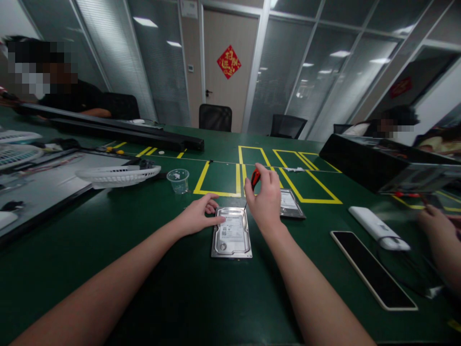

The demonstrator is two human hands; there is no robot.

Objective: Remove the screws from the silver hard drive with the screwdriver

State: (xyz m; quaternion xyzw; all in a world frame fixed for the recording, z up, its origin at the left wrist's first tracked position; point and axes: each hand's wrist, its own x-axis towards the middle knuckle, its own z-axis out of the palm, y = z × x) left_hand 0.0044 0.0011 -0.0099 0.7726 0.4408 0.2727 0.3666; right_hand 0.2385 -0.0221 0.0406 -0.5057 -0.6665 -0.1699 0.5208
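Note:
A silver hard drive (231, 233) lies flat on the green table in front of me. My left hand (199, 216) rests at its upper left corner, fingers curled and one fingertip touching the drive's edge. My right hand (265, 198) is closed around a red-handled screwdriver (255, 179), held upright with its thin shaft pointing down at the drive's upper right corner. A second hard drive (291, 203) lies just behind my right hand, partly hidden by it.
A clear plastic cup (178, 180) and a white basket (118, 175) stand to the left. A phone (372, 269) and white power bank (378, 227) lie right. Another person's hand (437, 230) works at the far right. Yellow tape boxes (219, 178) mark the table beyond.

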